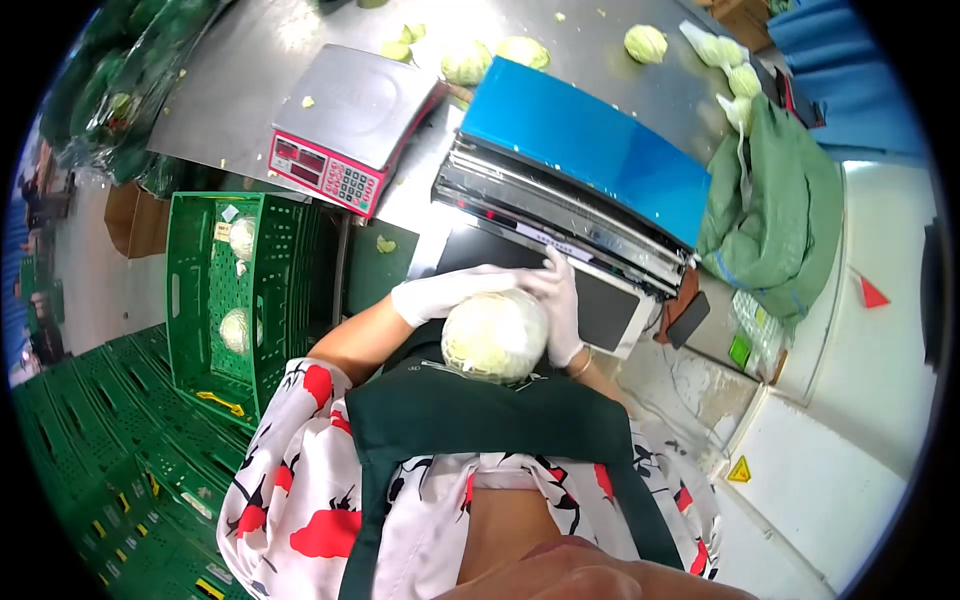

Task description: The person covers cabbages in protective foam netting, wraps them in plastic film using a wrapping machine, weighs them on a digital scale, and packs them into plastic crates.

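A pale round cabbage is held close against the dark green apron. Its surface looks shiny, though I cannot tell for certain whether film covers it. My left hand, in a white glove, lies along the cabbage's far left side with its fingers reaching over the far edge. On the right side, my right hand, also gloved in white, grips the cabbage, one finger pointing up and away. The two hands meet behind it, and some fingertips are hidden. Just beyond them is the wrapping machine with its blue cover and dark front plate.
A red-framed scale stands on the metal table. Loose cabbages and leaf scraps lie at the back. At left, a green crate contains two cabbages. Stacked green crates stand nearby. A green cloth hangs at right.
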